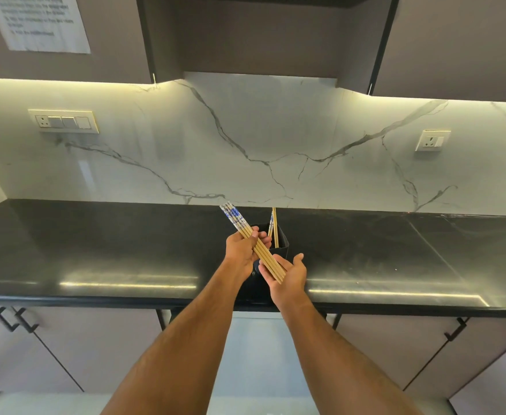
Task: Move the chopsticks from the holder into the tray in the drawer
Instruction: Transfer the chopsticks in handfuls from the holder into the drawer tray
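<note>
Chopsticks (253,244): a bundle of several, pale wood along most of the length, white ends with a blue pattern; bundle lies slanted near the middle of the frame, patterned ends toward the upper left, plain tips toward the lower right; sticks lie side by side, roughly parallel. Left hand (243,250) grips the bundle near its upper part, fingers curled round it, thumb over the top; right hand (287,277) sits just below and to the right, palm up, fingers spread and relaxed, the plain tips resting across the palm. Holder (281,245): a dark square box standing on the black counter (96,250), just behind both hands, partly covered by them; a few more sticks (274,227) stand upright in it, same wood colour. Both forearms reach in from the bottom of the frame. Drawer and tray are out of view. Marble wall (275,139) behind the counter.
</note>
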`<state>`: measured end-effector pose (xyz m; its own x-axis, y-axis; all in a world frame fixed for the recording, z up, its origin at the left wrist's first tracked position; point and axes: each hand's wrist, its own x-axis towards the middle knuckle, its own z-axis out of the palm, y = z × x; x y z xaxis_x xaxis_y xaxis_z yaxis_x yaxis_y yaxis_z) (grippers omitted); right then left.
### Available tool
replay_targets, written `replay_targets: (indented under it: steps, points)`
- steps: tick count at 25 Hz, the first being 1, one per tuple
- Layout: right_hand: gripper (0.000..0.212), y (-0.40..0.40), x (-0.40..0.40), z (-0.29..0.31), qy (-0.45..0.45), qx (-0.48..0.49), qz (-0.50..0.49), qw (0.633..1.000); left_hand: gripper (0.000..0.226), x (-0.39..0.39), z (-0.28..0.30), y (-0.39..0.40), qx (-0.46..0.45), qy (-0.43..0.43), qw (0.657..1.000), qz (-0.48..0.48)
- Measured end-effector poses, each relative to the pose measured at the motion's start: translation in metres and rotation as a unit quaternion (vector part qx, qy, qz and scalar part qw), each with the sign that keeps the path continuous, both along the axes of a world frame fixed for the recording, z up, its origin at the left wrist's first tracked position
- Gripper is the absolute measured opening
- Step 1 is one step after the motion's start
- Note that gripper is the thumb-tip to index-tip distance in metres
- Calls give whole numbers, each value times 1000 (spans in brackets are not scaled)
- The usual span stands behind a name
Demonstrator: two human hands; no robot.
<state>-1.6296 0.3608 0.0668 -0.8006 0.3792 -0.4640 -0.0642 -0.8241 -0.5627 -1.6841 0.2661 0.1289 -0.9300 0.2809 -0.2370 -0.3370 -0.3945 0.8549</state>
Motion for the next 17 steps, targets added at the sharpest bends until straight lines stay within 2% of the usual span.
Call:
replay_targets:
  steps: [2,3,4,6,8,11,14,17]
  points:
    - [73,8,2,-4,-34,70,39,996,16,0,0,0,-14,8,1000,-10]
    - [70,12,5,-3,-62,137,74,986,16,-1,-1,-1,-23,14,999,-16]
    - [65,15,7,1,-94,215,102,967,17,-3,-2,-2,-39,24,999,-25]
    - [49,23,9,16,-127,351,85,924,18,-6,-4,-7,-93,48,993,-64]
    - [37,30,7,37,-65,436,63,896,18,-7,-9,-13,-153,76,976,-136]
    - [56,33,-7,65,40,506,115,854,18,-5,-17,-18,-209,98,941,-249]
    - [69,32,-19,74,66,572,133,807,17,-3,-22,-17,-245,106,912,-311]
    - [54,36,-19,66,67,594,110,794,16,-4,-20,-22,-261,113,893,-348]
